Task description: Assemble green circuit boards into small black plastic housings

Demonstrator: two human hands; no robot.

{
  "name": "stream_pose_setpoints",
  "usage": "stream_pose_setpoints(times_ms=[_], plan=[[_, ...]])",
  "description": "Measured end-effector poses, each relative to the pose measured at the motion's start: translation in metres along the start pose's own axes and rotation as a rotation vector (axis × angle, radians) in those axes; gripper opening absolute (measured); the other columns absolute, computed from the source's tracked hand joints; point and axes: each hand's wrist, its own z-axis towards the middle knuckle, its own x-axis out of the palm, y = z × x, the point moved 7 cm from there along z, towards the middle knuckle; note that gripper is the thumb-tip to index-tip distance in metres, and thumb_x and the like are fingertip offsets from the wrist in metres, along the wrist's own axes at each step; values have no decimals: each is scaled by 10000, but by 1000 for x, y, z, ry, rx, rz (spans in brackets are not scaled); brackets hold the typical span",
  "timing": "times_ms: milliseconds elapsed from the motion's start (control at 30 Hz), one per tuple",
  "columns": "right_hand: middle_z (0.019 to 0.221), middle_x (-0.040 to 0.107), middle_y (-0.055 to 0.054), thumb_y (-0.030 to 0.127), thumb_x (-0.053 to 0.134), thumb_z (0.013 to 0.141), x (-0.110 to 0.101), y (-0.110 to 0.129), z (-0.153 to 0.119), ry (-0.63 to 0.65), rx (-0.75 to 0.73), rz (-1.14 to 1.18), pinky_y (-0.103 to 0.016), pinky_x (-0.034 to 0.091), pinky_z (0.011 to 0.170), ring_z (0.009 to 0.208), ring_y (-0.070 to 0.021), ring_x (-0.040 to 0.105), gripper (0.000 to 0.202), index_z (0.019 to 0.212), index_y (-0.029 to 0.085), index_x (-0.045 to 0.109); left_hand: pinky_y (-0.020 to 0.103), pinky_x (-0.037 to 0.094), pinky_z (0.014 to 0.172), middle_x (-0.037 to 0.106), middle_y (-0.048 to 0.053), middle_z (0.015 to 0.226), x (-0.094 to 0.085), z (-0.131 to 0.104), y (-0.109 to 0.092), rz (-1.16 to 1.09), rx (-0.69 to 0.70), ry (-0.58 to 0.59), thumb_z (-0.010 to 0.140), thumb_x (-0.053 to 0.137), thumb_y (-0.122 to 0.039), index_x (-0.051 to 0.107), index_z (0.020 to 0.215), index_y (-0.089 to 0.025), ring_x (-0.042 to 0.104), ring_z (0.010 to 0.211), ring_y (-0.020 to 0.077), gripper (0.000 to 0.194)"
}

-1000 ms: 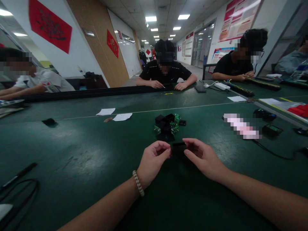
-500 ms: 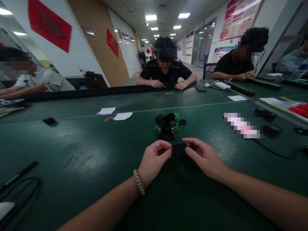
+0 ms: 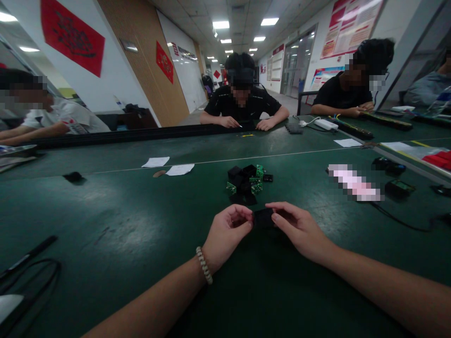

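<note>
A small black plastic case (image 3: 263,218) is held just above the green table, between my two hands. My left hand (image 3: 229,228) is closed, thumb and fingertips pinched at the case's left end. At the right end, my right hand (image 3: 296,228) grips the case between thumb and fingers. Whatever is inside the case is too dark to make out. Just beyond my fingertips lies a pile of black plastic housings (image 3: 239,176) mixed with small green circuit boards (image 3: 257,188).
Two white paper slips (image 3: 179,169) lie left of the pile. To the right are a blurred-out pink object (image 3: 352,183), a black device (image 3: 400,188) and a cable. A black pen-like rod (image 3: 30,256) rests at left. Across the table a person (image 3: 243,101) works with both hands.
Both hands keep hold of the black case, which has shifted only very slightly. The rest of the table looks the same.
</note>
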Motion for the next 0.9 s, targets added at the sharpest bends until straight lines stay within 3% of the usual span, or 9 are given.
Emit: stream_pose_setpoints(times_ms=[600, 900], plan=[[1024, 684, -54, 290, 561, 919, 1, 0, 0, 21, 11, 19, -344, 558, 766, 860, -183, 657, 288, 1187, 215, 634, 285, 506, 737, 686, 28, 869, 2, 0, 1, -7, -32, 5, 752, 708, -149, 660, 882, -166, 630, 787, 155, 140], [1076, 679, -54, 287, 558, 921, 2, -3, 0, 45, -20, 7, -363, 560, 811, 962, -206, 662, 268, 1170, 224, 635, 293, 505, 722, 690, 31, 851, 2, 0, 0, -15, -52, 10, 753, 707, -176, 657, 875, -164, 629, 759, 159, 132]])
